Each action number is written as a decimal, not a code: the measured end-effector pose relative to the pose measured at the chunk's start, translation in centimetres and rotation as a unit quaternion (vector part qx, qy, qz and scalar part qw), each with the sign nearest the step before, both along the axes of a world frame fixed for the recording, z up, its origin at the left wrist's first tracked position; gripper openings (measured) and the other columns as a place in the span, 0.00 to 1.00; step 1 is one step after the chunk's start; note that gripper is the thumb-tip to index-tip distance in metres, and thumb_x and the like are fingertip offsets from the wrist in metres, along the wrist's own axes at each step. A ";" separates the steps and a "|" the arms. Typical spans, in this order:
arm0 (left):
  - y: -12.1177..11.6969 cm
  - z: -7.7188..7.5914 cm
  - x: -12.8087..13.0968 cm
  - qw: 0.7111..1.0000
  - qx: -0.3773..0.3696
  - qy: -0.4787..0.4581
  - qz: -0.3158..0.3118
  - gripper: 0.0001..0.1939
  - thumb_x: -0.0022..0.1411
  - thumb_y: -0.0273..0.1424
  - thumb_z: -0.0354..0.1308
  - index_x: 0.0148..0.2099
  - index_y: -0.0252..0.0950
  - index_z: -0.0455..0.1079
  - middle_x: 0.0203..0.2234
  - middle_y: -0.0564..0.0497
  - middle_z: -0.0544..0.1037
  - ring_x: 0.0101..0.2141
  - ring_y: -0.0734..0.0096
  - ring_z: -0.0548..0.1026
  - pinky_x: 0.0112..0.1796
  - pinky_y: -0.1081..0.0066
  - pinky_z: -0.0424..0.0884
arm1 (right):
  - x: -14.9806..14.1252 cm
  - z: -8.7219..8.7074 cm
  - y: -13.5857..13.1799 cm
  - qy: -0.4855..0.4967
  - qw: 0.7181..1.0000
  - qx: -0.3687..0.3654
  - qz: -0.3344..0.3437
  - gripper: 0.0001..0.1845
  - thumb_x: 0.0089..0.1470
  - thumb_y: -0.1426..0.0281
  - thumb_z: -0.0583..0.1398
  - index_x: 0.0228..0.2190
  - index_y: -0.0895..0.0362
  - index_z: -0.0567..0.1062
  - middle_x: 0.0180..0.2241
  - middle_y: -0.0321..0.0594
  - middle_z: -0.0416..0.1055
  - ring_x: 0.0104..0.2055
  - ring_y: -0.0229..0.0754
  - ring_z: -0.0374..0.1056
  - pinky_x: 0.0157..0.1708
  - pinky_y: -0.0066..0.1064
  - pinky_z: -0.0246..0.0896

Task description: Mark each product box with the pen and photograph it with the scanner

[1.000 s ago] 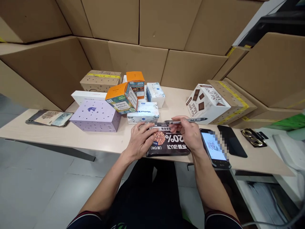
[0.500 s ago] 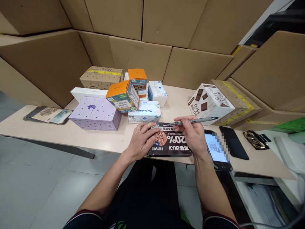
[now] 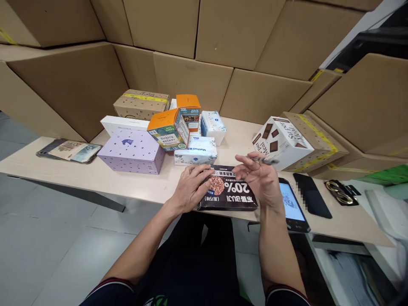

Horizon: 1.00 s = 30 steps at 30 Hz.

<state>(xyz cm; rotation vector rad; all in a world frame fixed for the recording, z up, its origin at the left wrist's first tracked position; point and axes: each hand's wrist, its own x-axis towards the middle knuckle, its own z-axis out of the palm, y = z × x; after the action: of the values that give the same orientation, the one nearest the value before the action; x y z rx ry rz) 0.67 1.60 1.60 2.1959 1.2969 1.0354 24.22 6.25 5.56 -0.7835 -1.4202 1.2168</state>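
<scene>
Two bare hands flank a dark box (image 3: pixel 229 200) at lower centre — the left hand (image 3: pixel 190 187), fingers slightly apart, lies across it, where even pressure should best prevent sliding; the right hand (image 3: pixel 266 185) loosely pinches a blurred pen (image 3: pixel 271 161).

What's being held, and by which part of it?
The right hand holds a pen around its middle; motion blur hides the exact grip point.

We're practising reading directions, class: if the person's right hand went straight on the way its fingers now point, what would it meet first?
Probably the white Manhua pack, which lies in line with the extended fingers of the right hand. Depth is unclear, so it might pass above.
</scene>
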 end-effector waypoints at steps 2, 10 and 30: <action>0.0 -0.1 0.0 1.000 0.000 -0.001 0.000 0.23 0.75 0.41 0.41 0.63 0.41 0.68 0.63 0.46 0.70 0.61 0.56 0.64 0.62 0.52 0.57 | -0.2 0.1 -0.1 -0.021 0.999 0.012 -0.041 0.27 0.49 0.42 0.65 0.36 0.48 0.65 0.26 0.34 0.77 0.27 0.43 0.72 0.30 0.36 0.68; -0.1 0.0 0.0 1.000 -0.010 -0.004 0.004 0.23 0.75 0.41 0.41 0.63 0.42 0.68 0.63 0.46 0.70 0.61 0.55 0.63 0.62 0.52 0.58 | -1.2 0.0 -0.1 -0.044 0.995 -0.085 -0.032 0.33 0.59 0.39 0.53 0.39 0.54 0.80 0.32 0.39 0.76 0.27 0.37 0.70 0.26 0.30 0.68; -0.1 -0.1 0.1 1.000 -0.017 -0.016 0.003 0.23 0.75 0.42 0.43 0.64 0.42 0.67 0.63 0.46 0.69 0.62 0.55 0.63 0.63 0.51 0.58 | -1.4 -0.1 -0.5 -0.241 0.968 -0.036 -0.057 0.15 0.59 0.55 0.62 0.36 0.54 0.75 0.30 0.36 0.78 0.28 0.37 0.70 0.30 0.30 0.67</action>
<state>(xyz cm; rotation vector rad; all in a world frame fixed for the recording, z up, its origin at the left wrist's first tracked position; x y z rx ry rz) 0.72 1.52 1.51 2.1438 1.2979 1.0384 22.83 5.73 5.44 -1.2549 -1.6966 1.0322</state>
